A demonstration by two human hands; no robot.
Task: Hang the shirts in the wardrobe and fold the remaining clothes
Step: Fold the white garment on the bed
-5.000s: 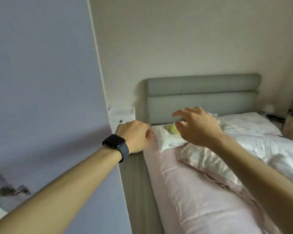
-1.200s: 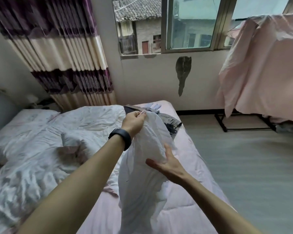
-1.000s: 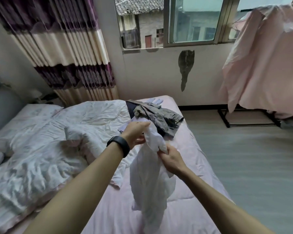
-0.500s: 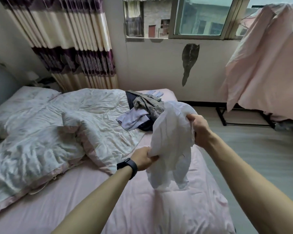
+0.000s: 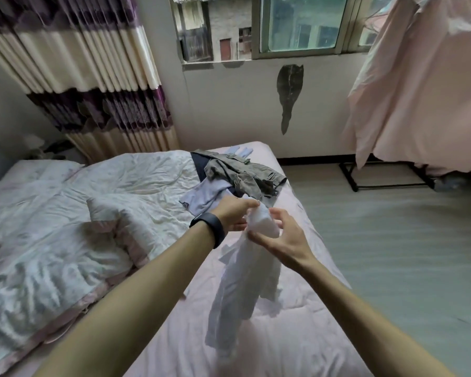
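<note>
Single head-worn wide-angle view, looking forward and down across a bed toward a window wall.

The camera sits above and behind the person's bare forearms, which run in from the bottom edge to the left hand point(image 5: 234, 214) and right hand point(image 5: 283, 238). The hands are close to the lens at frame centre, where both grip a crumpled white garment point(image 5: 245, 281). The view faces along the pink-sheeted bed point(image 5: 174, 336) in the lower middle, toward the green-framed sliding window point(image 5: 302, 23) at the top edge, which is farther off. The wide lens tilts the margins: a purple-and-cream striped curtain point(image 5: 79, 63) slants at upper left, and a pale pink sheet draped over a black rack point(image 5: 424, 91) hangs at upper right. The grey plank floor point(image 5: 405, 240) fills the right side.
</note>
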